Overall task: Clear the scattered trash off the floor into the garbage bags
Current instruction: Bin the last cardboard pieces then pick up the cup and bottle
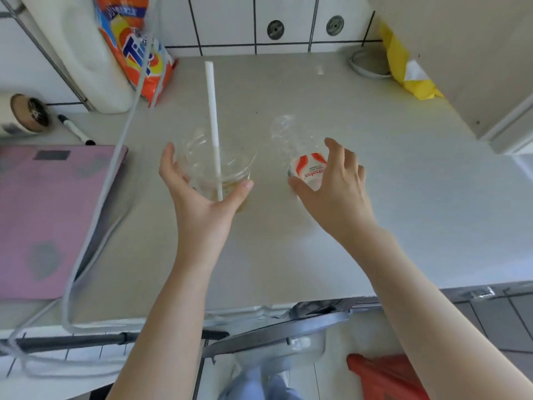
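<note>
Left hand [199, 194] cups, fingers spread, around clear cup [219, 168] with straw [212, 116]; right hand [331, 180] spread wide over tipped bottle [305, 168], neither plainly gripped. Both on tabletop [375, 197]. Nothing bagged; red bag [383, 376] lies on the floor below.

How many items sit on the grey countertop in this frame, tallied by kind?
Clear plastic cup with straw: 1
Clear plastic bottle with red-and-white label: 1
Orange detergent bag: 1
Yellow bag: 1
White jug: 1
Marker pen: 1
Pink scale: 1
Total: 7
</note>
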The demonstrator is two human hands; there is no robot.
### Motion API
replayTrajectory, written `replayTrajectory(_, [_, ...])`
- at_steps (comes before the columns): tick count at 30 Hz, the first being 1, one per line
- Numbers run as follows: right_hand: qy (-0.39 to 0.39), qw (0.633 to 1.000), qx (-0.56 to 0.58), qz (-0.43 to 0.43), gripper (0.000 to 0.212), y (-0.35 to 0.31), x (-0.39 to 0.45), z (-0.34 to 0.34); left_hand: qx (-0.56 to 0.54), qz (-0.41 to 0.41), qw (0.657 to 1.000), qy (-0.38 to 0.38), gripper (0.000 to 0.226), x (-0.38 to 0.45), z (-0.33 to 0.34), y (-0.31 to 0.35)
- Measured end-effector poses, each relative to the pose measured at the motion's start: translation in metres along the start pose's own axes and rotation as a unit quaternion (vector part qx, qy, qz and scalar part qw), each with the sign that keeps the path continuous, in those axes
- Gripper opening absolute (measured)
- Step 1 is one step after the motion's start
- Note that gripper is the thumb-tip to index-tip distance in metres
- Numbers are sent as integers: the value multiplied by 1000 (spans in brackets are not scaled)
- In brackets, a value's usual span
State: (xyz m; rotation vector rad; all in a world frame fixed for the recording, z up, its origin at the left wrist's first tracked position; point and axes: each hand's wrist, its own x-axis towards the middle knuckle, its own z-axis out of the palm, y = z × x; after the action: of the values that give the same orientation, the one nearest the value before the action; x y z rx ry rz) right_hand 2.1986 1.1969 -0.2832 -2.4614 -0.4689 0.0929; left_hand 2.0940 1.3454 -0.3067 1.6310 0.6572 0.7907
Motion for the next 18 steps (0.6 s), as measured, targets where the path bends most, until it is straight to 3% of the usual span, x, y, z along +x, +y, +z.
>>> replayTrajectory(7, [-30, 999, 31, 27, 81, -13, 19, 12, -22, 8, 998, -67, 113, 22, 8, -4])
replayTrajectory(18, [36, 995, 68, 65, 66, -31, -13, 19, -37, 46, 991, -122, 94, 23, -9, 4])
